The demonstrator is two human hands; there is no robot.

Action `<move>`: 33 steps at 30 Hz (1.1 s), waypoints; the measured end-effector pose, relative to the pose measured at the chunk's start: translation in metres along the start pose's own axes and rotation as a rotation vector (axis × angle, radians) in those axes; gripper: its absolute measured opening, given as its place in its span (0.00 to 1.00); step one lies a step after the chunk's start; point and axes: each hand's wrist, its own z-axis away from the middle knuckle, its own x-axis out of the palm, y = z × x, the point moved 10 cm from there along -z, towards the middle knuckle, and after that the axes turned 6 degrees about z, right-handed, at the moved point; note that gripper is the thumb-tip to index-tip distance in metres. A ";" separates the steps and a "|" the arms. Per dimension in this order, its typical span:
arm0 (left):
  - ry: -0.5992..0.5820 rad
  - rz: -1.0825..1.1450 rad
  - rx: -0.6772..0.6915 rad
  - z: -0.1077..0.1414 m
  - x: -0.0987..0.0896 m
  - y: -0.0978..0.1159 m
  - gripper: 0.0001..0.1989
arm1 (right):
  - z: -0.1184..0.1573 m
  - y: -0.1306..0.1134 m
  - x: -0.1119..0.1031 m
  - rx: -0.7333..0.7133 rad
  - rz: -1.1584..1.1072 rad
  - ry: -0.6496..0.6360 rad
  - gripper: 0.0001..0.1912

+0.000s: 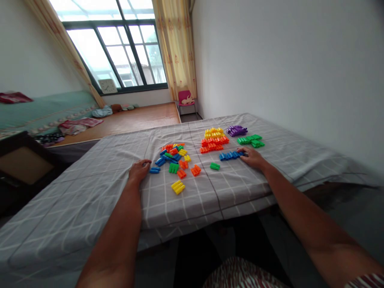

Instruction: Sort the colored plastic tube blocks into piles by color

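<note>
My right hand (pixel 251 157) pinches the right end of a row of blue plastic pieces (pixel 229 155), ribbed like small tubes joined side by side. My left hand (pixel 140 169) rests on the cloth with its fingers loosely bent, holding nothing that I can see. A loose blue piece (pixel 155 170) lies just right of its fingers. Between my hands is a mixed heap of coloured pieces (pixel 170 155). In front of the heap lie a yellow piece (pixel 178 187), an orange piece (pixel 195 171) and, farther right, a green piece (pixel 215 166).
Beyond the blue row are orange rows (pixel 213 144), yellow rows (pixel 214 133), a purple pile (pixel 237 131) and green pieces (pixel 251 140). A grey checked cloth (pixel 120 150) covers the table. A white wall (pixel 270 60) runs along the right; a pink chair (pixel 186 98) stands behind.
</note>
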 end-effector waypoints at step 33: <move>-0.021 -0.019 -0.043 -0.005 0.000 -0.006 0.17 | -0.020 0.028 -0.066 0.178 0.565 0.348 0.15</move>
